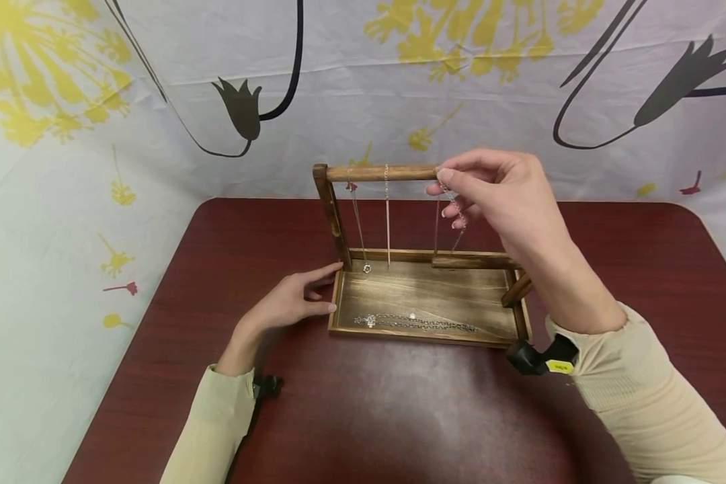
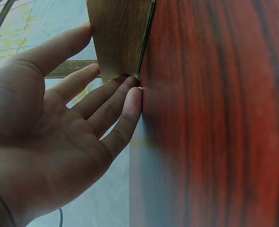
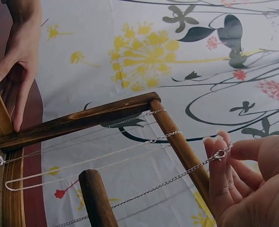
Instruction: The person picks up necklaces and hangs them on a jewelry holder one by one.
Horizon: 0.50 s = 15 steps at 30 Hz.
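At the top bar (image 1: 363, 174) of a wooden jewelry stand, my right hand (image 1: 514, 195) pinches a silver chain necklace (image 3: 163, 182) between thumb and fingers. Its lobster clasp (image 3: 219, 154) shows at the fingertips in the right wrist view, and the chain slants down past a lower wooden peg (image 3: 99, 198). My left hand (image 1: 287, 299) touches the left side of the stand's tray (image 1: 423, 337), fingers extended. Two more necklaces hang from the bar: one with a round pendant (image 1: 367, 268), one with a slim bar-like drop (image 1: 388, 228).
Another silver necklace (image 1: 423, 325) lies along the tray's front inside edge. The stand sits on a dark red-brown table (image 1: 399, 410). Behind it hangs a white cloth (image 1: 333, 107) with yellow and grey flower prints.
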Available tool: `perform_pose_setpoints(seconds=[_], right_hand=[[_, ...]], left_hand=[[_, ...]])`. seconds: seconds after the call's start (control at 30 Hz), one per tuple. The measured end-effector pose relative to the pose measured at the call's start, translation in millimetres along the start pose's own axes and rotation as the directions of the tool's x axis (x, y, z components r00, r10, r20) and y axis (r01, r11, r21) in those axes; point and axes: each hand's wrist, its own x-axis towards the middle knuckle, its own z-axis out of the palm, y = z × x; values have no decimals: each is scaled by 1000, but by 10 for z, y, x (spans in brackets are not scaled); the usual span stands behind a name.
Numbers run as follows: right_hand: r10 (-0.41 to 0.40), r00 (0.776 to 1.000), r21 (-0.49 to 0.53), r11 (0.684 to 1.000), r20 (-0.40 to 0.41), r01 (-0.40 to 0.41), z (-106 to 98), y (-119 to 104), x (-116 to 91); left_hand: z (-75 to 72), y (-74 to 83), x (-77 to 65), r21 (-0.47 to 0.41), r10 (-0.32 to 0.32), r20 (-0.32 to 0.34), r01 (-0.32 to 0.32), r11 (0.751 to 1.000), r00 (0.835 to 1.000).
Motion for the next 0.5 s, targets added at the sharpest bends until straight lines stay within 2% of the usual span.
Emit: perform_pose_setpoints(seconds=[0.5], right_hand=[[50, 997, -15, 999, 63, -49, 52, -121, -15]], left_hand=[[-4, -2, -1, -2, 13, 0, -13, 1000, 1000]])
